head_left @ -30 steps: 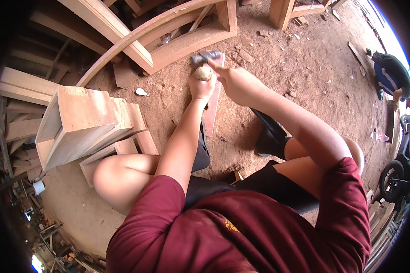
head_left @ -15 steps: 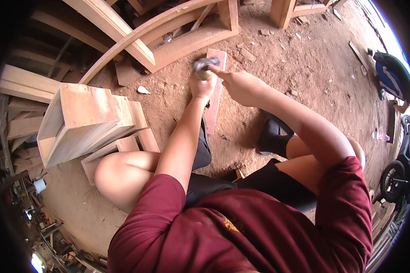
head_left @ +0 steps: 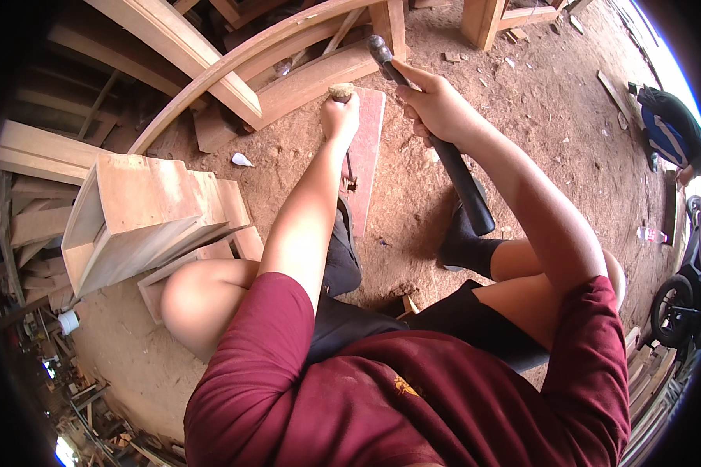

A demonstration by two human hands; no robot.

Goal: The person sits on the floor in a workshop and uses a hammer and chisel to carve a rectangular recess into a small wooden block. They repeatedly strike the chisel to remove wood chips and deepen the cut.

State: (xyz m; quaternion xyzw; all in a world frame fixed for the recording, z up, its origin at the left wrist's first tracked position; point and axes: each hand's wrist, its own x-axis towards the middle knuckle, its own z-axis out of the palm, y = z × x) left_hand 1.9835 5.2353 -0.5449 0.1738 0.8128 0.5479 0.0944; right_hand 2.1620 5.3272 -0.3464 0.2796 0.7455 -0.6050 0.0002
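As hand [head_left: 444,113] grips hammer [head_left: 458,171], flat wooden plank [head_left: 371,132]

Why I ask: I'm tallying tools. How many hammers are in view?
1: the hammer, gripped in the right hand. Others may be hidden among the wood scraps at lower left.

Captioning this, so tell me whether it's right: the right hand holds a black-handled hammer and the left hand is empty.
No, the left hand isn't empty: the head view shows it gripping a round-topped handle. The right hand does hold the black-handled hammer.
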